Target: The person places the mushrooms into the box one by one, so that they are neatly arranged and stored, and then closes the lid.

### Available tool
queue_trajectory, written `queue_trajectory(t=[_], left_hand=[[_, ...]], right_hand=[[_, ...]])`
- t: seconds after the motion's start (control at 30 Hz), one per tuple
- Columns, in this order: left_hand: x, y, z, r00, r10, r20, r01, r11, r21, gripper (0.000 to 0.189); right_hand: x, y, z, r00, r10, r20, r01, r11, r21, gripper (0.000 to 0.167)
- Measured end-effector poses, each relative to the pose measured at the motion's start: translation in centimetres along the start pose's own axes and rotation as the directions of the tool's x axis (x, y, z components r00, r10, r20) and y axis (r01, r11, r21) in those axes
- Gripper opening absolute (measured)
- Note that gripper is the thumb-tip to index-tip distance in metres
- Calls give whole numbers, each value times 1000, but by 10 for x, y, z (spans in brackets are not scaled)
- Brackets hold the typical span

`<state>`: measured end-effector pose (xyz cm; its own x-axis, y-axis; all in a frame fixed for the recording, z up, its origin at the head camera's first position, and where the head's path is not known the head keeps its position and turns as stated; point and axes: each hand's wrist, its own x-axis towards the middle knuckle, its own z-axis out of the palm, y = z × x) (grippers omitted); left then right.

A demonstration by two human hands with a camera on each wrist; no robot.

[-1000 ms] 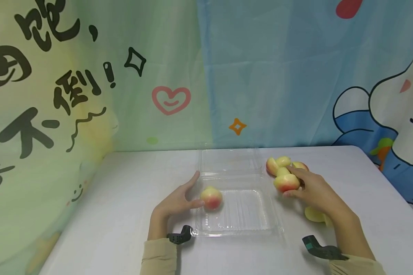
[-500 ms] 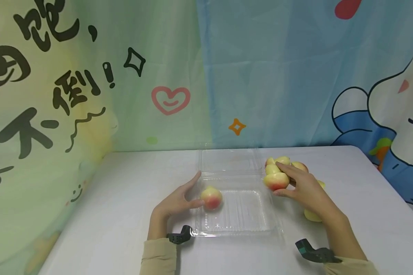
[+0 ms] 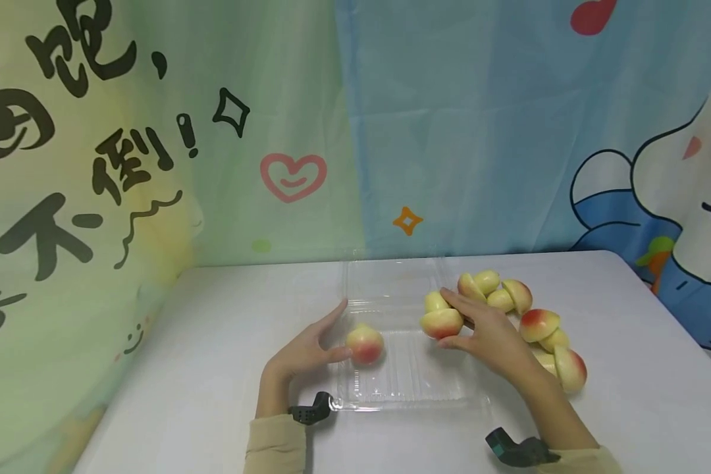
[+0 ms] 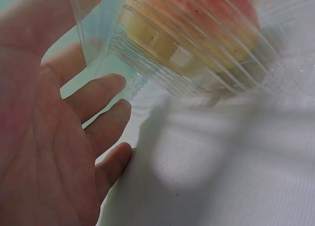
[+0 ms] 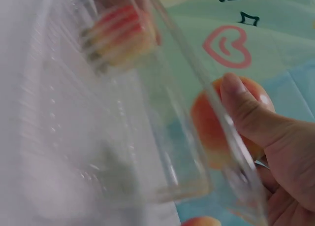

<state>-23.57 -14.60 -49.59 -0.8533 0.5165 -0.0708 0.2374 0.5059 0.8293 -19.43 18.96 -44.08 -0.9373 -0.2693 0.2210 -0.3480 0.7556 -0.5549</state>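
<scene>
A clear plastic clamshell box (image 3: 417, 385) lies with its lid (image 3: 394, 280) folded back. One yellow mushroom with a red blush (image 3: 365, 345) sits at the left of its tray, seen through the ribbed wall in the left wrist view. My left hand (image 3: 308, 345) rests along the box's left side, thumb and forefinger spread at the rim, the other fingers relaxed. Over the right part of the box, my right hand (image 3: 488, 332) pinches another mushroom (image 3: 441, 324) between thumb and fingers, its cap toward me and stem away. In the right wrist view the thumb presses on its cap (image 5: 209, 125).
To the right of the box, several more mushrooms lie on the white table (image 3: 213, 368), among them one with an upturned red cap (image 3: 539, 324) and one beside my right forearm (image 3: 571, 370). A printed curtain (image 3: 480, 131) hangs behind the table.
My right hand has carried its mushroom leftward, from beside the pile to over the box, uncovering more mushrooms on the right. My left hand and the mushroom in the box stay put.
</scene>
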Motion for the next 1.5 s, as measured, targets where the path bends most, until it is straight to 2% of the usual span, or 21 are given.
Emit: queue_trajectory(t=[0.33, 0.7, 0.97, 1.13, 1.5], left_hand=[[-3, 2, -1, 1000, -19, 4, 19, 1000, 1, 90], [-5, 0, -1, 1000, -24, 1, 24, 1000, 7, 89], [-2, 0, 0, 1000, -17, -1, 17, 1000, 7, 89], [0, -2, 2, 1000, -9, 4, 9, 1000, 8, 90], [1, -2, 2, 1000, 21, -5, -21, 999, -27, 86]], right_hand=[[5, -11, 25, 998, -38, -40, 42, 993, 108, 85], [10, -26, 49, 999, 21, 41, -26, 993, 116, 81], [7, -25, 54, 997, -14, 72, -4, 972, 236, 70], [6, -24, 57, 996, -2, 93, -17, 979, 203, 75], [8, -21, 59, 997, 3, 76, -16, 986, 167, 75]])
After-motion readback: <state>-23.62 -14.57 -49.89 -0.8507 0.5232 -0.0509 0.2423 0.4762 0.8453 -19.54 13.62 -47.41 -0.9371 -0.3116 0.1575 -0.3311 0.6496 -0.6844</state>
